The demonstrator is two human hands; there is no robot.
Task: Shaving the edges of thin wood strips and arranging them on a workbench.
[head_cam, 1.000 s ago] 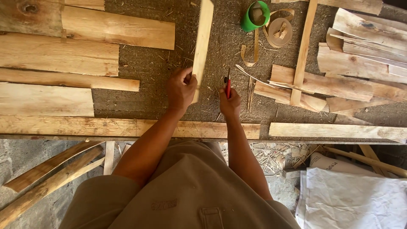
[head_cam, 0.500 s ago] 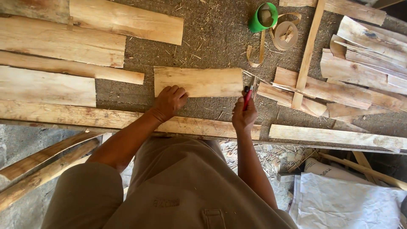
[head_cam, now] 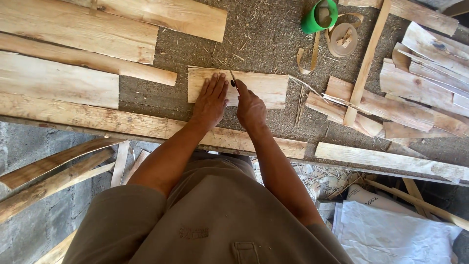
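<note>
While one short wooden board (head_cam: 254, 87) lies flat at the middle of the workbench (head_cam: 264, 34), a person presses it down with the left hand (head_cam: 210, 100), fingers spread and palm flat on the board's left half. Just beside it, the right hand (head_cam: 250, 108) is closed around one thin marking tool (head_cam: 233, 79), whose dark tip touches the board's far edge; the two hands sit close together, nearly touching.

Four long planks (head_cam: 58, 85) lie stacked at the far left of the bench, their right ends stepped one behind another. One long batten (head_cam: 146, 127) runs along the near edge under the person's wrists, and a second batten (head_cam: 391, 164) continues the line at the near right. At the right, a loose heap of offcuts (head_cam: 420, 83) holds too many pieces to count surely, with one narrow strip (head_cam: 366, 63) laid across it from far to near.

One green cup (head_cam: 320, 17) stands at the far side, right of centre; its contents look brownish but cannot be made out. Beside it lies one coil of strapping (head_cam: 343, 39), with a small piece of wood resting inside the coil.

Below the bench, three rough poles (head_cam: 44, 176) slant at the near left, and white sacks (head_cam: 391, 234) lie at the near right.
</note>
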